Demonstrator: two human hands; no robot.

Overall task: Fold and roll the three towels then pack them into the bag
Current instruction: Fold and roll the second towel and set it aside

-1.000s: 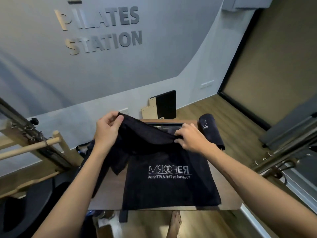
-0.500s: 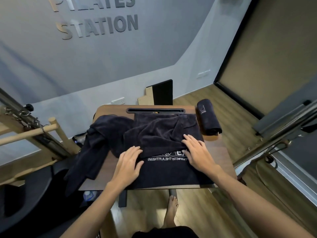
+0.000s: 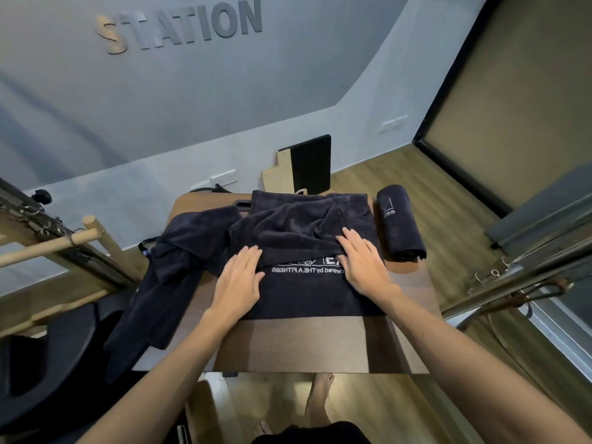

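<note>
I had lowered the dark terry towel (image 3: pixel 307 283) onto the brown wooden bench (image 3: pixel 320 344); left hand (image 3: pixel 238 280) and right hand (image 3: pixel 362 264) pressed it flat, fingers straight, fold 1 set.

My folded dark towel (image 3: pixel 304 293) lies flat before me, white lettering showing. A second towel (image 3: pixel 179 261) sprawls crumpled off its left. The rolled towel (image 3: pixel 400 229) sits far right.

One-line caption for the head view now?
Both hands press flat on a dark towel beside a rolled towel.
</note>
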